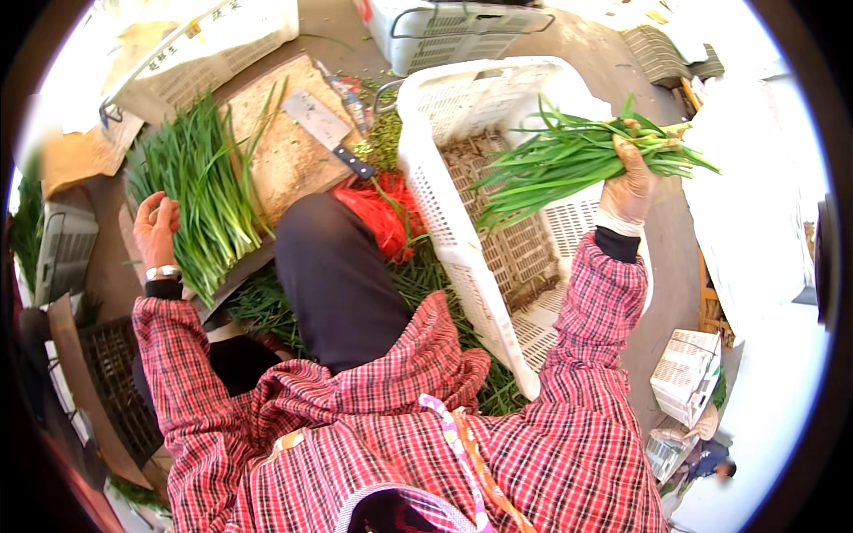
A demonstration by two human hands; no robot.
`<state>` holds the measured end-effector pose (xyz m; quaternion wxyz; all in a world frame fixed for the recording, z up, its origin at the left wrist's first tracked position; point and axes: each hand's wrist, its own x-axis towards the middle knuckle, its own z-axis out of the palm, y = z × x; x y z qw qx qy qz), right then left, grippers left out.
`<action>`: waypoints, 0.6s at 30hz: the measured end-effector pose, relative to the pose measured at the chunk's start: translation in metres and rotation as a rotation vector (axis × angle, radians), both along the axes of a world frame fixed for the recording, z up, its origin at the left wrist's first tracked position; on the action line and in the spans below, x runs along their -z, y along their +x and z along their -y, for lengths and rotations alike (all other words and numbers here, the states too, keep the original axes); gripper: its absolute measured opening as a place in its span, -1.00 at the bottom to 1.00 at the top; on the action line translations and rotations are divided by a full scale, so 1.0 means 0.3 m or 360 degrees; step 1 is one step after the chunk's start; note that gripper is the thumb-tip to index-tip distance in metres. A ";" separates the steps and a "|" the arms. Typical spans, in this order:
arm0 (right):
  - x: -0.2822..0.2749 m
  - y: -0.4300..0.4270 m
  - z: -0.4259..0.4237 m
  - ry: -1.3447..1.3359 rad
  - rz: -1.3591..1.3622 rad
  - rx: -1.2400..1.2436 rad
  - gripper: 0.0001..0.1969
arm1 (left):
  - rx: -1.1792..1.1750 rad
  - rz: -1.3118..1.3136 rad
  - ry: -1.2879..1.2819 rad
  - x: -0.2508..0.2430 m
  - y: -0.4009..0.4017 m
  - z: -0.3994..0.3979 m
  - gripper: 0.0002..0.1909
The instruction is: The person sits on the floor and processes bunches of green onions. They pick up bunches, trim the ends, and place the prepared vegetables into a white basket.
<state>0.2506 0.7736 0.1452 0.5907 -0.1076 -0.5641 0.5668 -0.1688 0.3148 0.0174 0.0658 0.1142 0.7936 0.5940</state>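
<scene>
My right hand (630, 180) grips a bunch of long green leafy stalks (553, 166) above a white plastic crate (433, 193); the leaf ends point left and the pale stems right. The crate's slotted bottom bears brown dirt. My left hand (158, 226), its fingers curled and nothing seen in them, is beside a pile of flat green leaves with pale stems (200, 180), perhaps garlic chives. That pile lies against a worn wooden chopping board (286, 126). On the board rests a cleaver (316, 120), its black handle (353, 162) towards my knee.
Red plastic strings (393, 220) lie between my knee and the crate, with loose green leaves (413, 280) below. Other crates stand at the upper left (206, 66), top (446, 40), left (66, 246) and lower right (686, 373). A person (710, 462) is small at the lower right.
</scene>
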 end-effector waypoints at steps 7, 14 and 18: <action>-0.204 -0.225 0.357 0.1410 0.0280 -0.0530 -0.72 | 0.2029 0.1955 0.1142 -0.400 0.670 -0.600 0.00; -0.010 -0.260 0.675 0.1921 0.0809 -0.0516 -0.67 | 0.1527 0.1975 0.1900 -0.357 0.732 -0.585 -0.13; 0.027 -0.284 0.606 0.1818 0.0912 -0.0216 -0.42 | 0.1431 0.1618 0.1728 -0.229 0.517 -0.533 -0.37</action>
